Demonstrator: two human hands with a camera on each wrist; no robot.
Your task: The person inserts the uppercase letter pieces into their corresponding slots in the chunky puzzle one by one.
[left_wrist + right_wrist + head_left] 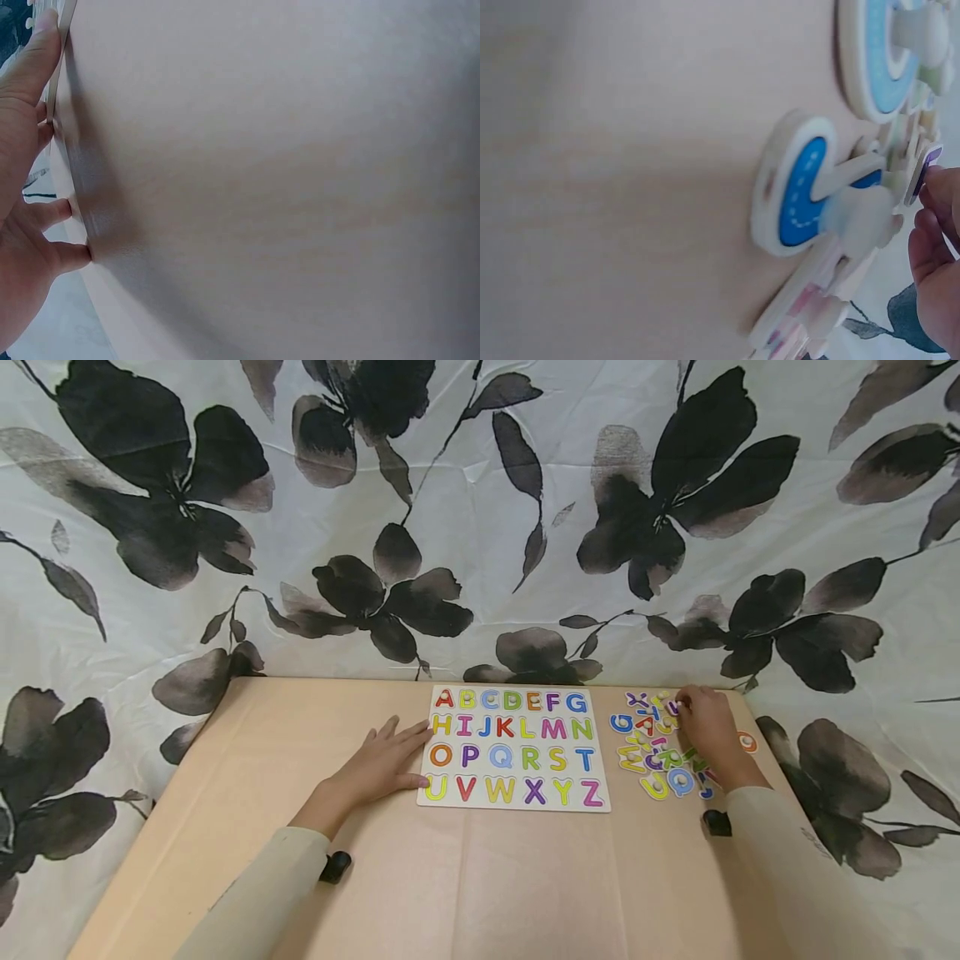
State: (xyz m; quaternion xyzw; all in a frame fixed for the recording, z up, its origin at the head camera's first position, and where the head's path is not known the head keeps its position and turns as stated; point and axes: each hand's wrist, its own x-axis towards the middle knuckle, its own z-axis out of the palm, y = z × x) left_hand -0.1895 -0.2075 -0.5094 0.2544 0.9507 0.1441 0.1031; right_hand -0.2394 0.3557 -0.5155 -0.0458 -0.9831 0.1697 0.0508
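Note:
A white alphabet puzzle board (514, 747) with coloured letters A to Z lies mid-table. My left hand (393, 756) lies flat on the table, fingers straight, fingertips touching the board's left edge; the left wrist view shows the hand (22, 150) against that edge (64, 30). To the right of the board sits a pile of loose letter pieces (648, 747). My right hand (701, 722) reaches over the pile's far side, and its fingertips (934, 202) pinch a small purple piece (922, 174) that stands tilted. A blue pegged letter (799, 191) lies close by.
The tan table (480, 877) is backed and flanked by a white cloth with black flowers (480, 527). One orange piece (747, 742) lies apart, right of the hand. A light blue letter (881, 52) lies farther along the pile.

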